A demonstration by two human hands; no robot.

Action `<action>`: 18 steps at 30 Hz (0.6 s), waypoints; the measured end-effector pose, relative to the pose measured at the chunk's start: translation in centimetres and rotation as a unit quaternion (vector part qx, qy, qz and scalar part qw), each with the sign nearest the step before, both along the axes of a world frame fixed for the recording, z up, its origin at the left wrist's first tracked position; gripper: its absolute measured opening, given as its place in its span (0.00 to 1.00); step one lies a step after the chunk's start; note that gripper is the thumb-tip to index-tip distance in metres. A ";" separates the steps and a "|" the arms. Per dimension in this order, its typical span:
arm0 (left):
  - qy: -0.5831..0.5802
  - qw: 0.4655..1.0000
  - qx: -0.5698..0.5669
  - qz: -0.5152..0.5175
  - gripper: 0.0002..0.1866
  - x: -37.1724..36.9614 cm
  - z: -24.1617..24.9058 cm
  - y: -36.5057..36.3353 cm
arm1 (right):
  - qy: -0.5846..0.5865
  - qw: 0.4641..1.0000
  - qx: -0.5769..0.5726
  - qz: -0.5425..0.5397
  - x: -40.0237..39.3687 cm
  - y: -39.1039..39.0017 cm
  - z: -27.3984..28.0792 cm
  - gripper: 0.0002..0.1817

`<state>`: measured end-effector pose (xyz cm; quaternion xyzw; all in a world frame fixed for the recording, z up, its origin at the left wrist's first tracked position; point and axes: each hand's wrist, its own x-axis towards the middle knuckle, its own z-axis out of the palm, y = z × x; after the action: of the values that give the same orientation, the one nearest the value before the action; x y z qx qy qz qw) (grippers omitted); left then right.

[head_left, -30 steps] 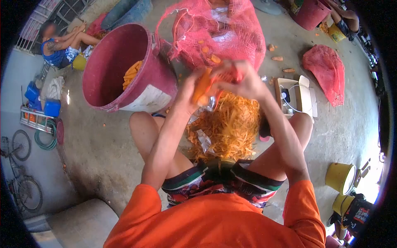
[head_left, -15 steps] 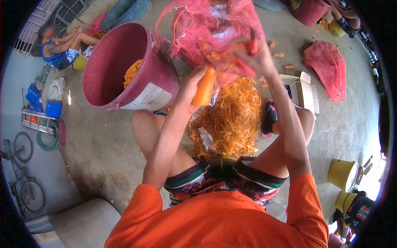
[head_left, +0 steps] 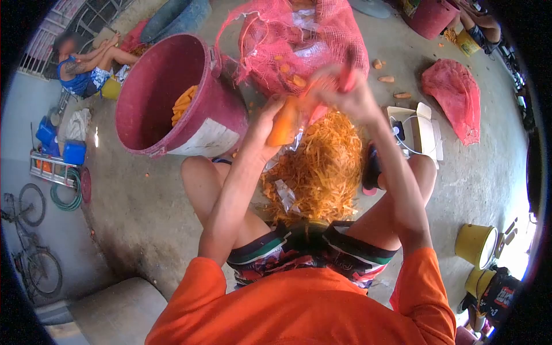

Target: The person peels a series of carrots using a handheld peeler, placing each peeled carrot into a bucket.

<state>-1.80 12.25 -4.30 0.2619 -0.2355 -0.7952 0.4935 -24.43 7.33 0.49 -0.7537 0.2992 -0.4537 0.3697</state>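
Note:
An orange carrot (head_left: pixel 283 125) is held in my left hand (head_left: pixel 264 131), fingers wrapped round it, above a heap of orange peelings (head_left: pixel 325 167). To the right, my right hand (head_left: pixel 357 99) is closed on a tool with a red handle (head_left: pixel 347 79), blurred by motion; its far end cannot be made out. Behind both hands lies a pink mesh sack (head_left: pixel 339 34) with carrots showing through it. A large dark pink bucket (head_left: pixel 221 98) stands on the left, lying open toward me, with peeled carrots (head_left: pixel 184 105) inside.
An open white box (head_left: pixel 422 129) with a cable sits to the right, beyond it a pink mesh sack (head_left: pixel 457 95). Loose carrots (head_left: pixel 386 79) lie on the floor. A person (head_left: pixel 86 66) sits at the far left, another (head_left: pixel 483 26) at the upper right. Yellow buckets (head_left: pixel 474 244) stand at right.
My right hand has shifted slightly down and left, nearer the carrot. My left hand still holds the carrot in about the same place.

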 end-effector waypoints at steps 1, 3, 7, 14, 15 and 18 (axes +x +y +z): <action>-0.018 0.999 0.012 0.046 0.15 -0.4 0.0 -0.1 | 0.000 1.000 -0.002 0.000 0.6 0.5 0.0 0.11; -0.035 0.999 0.006 0.027 0.14 -0.3 0.0 -0.2 | 0.088 0.989 -0.100 0.066 1.5 1.1 -0.3 0.12; -0.020 0.999 0.033 0.001 0.15 0.2 1.0 0.8 | -0.033 0.997 -0.049 -0.055 -1.4 -3.1 -0.6 0.12; 0.020 0.999 0.028 0.012 0.17 -0.8 1.8 1.1 | 0.002 0.999 -0.029 0.025 1.4 0.9 0.7 0.09; 0.020 0.999 0.033 0.011 0.17 -0.4 1.1 1.2 | 0.014 0.998 0.045 -0.045 0.3 0.0 0.4 0.10; 0.003 1.000 0.006 -0.022 0.17 -0.3 2.0 1.1 | -0.053 0.998 -0.001 -0.022 -0.8 -1.6 -0.4 0.12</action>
<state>-2.14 13.35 -2.35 0.2569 -0.2349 -0.8081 0.4751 -25.24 5.70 0.12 -0.7220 0.2952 -0.5014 0.3744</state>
